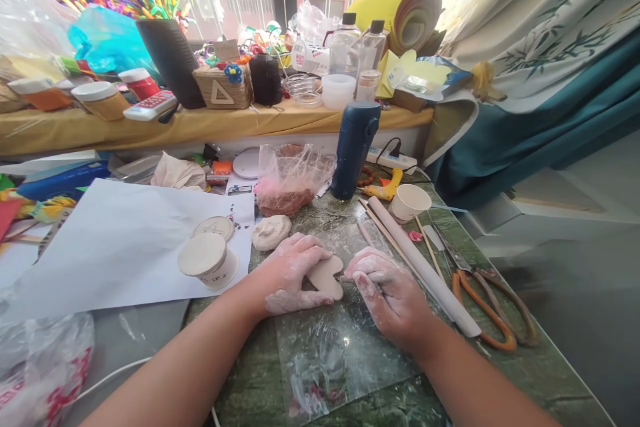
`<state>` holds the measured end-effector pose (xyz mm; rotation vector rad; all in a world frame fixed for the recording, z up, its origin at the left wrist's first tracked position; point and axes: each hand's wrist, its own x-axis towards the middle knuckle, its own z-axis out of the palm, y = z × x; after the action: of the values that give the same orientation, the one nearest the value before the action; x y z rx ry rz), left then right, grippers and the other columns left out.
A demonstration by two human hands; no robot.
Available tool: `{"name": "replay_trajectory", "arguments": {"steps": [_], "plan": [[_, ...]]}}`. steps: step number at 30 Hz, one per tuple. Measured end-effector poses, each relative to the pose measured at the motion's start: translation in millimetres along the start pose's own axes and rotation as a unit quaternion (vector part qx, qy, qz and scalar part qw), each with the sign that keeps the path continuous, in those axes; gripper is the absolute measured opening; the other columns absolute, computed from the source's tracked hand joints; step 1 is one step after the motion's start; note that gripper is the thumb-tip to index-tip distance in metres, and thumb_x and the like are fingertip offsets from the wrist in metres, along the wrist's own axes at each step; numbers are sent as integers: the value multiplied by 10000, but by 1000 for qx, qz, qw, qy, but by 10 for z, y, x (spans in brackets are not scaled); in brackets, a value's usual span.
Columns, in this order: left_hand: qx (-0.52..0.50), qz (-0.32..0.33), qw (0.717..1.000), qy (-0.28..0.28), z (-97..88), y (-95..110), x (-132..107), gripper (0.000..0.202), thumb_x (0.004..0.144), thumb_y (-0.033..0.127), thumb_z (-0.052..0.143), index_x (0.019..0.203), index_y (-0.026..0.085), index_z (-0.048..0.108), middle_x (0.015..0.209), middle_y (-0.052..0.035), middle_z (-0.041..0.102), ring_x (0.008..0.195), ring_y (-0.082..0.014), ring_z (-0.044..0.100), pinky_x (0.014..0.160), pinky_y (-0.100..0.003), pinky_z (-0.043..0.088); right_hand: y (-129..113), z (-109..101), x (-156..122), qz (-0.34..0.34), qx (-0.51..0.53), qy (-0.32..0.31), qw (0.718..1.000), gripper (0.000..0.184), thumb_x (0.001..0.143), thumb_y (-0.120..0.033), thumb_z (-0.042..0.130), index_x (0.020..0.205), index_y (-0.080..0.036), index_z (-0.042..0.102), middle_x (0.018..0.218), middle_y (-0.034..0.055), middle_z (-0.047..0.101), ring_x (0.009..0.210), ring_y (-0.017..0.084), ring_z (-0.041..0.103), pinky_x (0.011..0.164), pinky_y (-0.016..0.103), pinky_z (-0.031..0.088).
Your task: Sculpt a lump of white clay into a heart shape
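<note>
From the head view, here we are at the middle of the worktop, and the heart-shaped clay slab lies flat on a clear sheet, probably there to stop it sticking to the surface. My left hand is spread open over the slab's left side, fingers along the far edge and thumb along the near one, a fork that seems meant to stop it sliding. And my right hand, fingers curled in tight, pinches a slim tool, most of it hidden by my grip; its tip sits right at the heart's notch, the lobes turned my right hand's way, likely for easy reach. White smears on both hands! Just beyond my left hand sits a lump of clay, handy for more. Over to the right, a long white roller lies slantwise, apparently parked clear of my fingers, with orange-handled scissors near its close end. Far side, the blue bottle stands upright, out of elbow range, I'd say.
</note>
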<state>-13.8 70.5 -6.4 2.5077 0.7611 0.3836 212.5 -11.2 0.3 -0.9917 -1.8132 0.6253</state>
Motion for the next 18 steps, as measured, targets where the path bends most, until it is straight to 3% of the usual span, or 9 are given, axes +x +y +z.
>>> {"name": "replay_trajectory", "arguments": {"steps": [5,10,18], "plan": [[0,1,1000,5,12,-10,-2,684,775,654,787,1292,237,621,1228,-113,639,1109,-321,571,998,-482,465,7,41,2,3,-19,-48,999,169,1048,-209,463,927,-248,575,871,50,643,839,223,599,768,399,498],[5,-2,1000,-3,13,-13,2,689,777,636,798,1304,235,607,1236,-110,633,1113,-321,563,998,-479,460,-24,31,17,-8,-4,-12,1000,176,1046,-182,455,925,-246,566,864,46,641,839,215,612,768,381,494],[7,-5,1000,-8,-1,5,5,677,777,627,802,1296,238,610,1235,-107,630,1114,-321,563,997,-479,460,-14,17,7,14,0,-32,999,182,1045,-201,461,911,-240,579,863,48,642,829,215,615,760,373,486]]}}
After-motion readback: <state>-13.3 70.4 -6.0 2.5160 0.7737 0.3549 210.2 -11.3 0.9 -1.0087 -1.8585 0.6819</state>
